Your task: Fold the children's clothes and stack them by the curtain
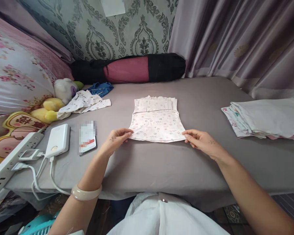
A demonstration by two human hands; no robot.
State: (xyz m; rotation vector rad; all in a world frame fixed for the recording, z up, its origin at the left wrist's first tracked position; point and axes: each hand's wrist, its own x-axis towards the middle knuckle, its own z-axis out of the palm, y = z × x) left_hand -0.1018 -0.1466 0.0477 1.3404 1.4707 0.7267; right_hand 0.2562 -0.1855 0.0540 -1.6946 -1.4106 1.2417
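A small white garment with a pale printed pattern (158, 125) lies on the grey cloth-covered surface in front of me. Its upper part is folded over, and a ruffled edge shows at the far end. My left hand (119, 137) pinches its near left corner between thumb and fingers. At the near right corner, my right hand (198, 138) has the same kind of pinch. The near hem runs between the two hands, close to the surface.
Folded cloths (264, 117) are stacked at the right. On the left lie a phone (88, 138), a white power bank (58, 140) with cables, a power strip (17, 160), plush toys (63, 91) and loose clothes (85, 102). A long black-and-red bag (127, 69) lines the wall.
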